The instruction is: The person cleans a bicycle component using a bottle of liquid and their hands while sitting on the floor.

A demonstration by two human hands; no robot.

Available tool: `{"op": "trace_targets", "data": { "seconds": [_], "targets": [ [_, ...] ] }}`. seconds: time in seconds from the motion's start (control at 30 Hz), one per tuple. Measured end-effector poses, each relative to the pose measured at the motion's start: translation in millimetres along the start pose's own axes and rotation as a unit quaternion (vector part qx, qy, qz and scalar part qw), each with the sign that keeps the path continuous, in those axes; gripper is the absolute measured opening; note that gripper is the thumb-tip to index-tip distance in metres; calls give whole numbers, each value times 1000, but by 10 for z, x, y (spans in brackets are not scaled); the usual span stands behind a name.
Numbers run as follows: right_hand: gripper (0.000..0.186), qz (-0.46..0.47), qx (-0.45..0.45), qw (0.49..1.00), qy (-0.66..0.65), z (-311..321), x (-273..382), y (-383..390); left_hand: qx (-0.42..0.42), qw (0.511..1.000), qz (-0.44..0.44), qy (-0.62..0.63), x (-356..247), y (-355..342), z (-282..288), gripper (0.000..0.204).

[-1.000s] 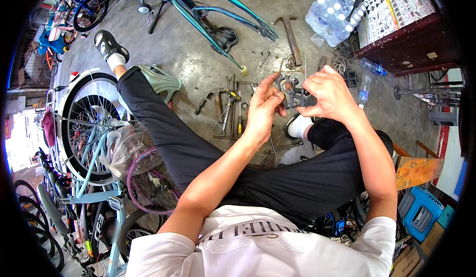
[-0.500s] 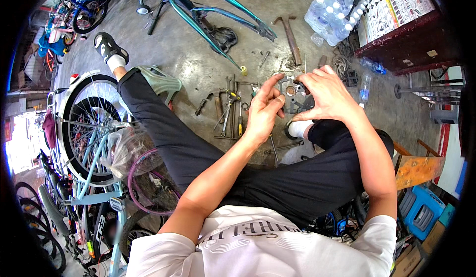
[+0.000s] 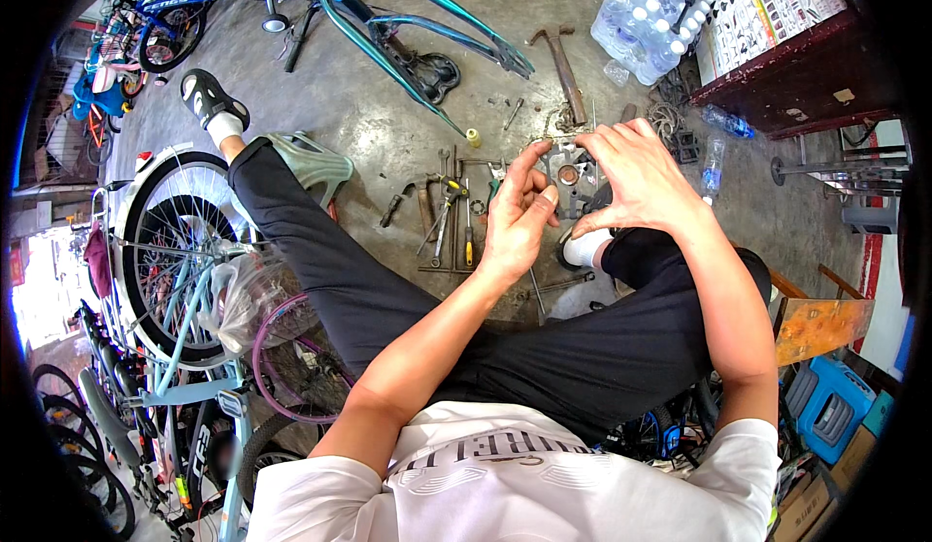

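My left hand [image 3: 519,217] is raised over the tools on the floor, its index finger reaching forward and the other fingers loosely bent. Facing it, my right hand [image 3: 639,178] has its fingers arched and the thumb well apart. A thin pale strip [image 3: 566,138] shows between the two index fingertips; whether either touches it I cannot tell. Past the gap between the hands a grey metal part with a round brownish centre [image 3: 568,175] is partly covered by them. A hammer [image 3: 565,78] lies just beyond. Left of my left hand are a yellow-handled screwdriver [image 3: 470,249] and several other hand tools.
A green bicycle frame [image 3: 374,42] stands ahead. Wrapped water bottles [image 3: 646,20] sit at the far right near a dark red cabinet [image 3: 806,91]. A light green stool [image 3: 325,165] and a bicycle wheel [image 3: 136,270] are on the left. A blue plastic stool [image 3: 827,411] is at right.
Both hands keep nearly the same pose, with slight finger movement. The floor scene has shifted a little up and left in the view.
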State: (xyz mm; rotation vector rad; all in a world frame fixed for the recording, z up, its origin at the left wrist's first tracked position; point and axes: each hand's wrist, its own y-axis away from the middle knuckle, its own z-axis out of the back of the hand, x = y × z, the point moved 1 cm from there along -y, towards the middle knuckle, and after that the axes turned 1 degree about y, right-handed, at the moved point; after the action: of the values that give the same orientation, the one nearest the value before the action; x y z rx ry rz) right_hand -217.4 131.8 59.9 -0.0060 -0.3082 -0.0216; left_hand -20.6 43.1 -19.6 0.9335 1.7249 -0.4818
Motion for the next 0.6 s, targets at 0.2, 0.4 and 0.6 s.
{"op": "trace_targets", "data": {
  "seconds": [0.2, 0.4, 0.6],
  "targets": [
    [91, -13, -5, 1000, 12, -2, 56, -13, -2, 1000, -13, -15, 4, 3, -13, 62],
    [75, -15, -1, 1000, 12, -56, 72, -4, -31, 999, -8, 25, -15, -26, -14, 61],
    [68, 15, -12, 1000, 3, -87, 64, 46, -38, 997, 9, 63, 31, -24, -16, 60]
  ]
}}
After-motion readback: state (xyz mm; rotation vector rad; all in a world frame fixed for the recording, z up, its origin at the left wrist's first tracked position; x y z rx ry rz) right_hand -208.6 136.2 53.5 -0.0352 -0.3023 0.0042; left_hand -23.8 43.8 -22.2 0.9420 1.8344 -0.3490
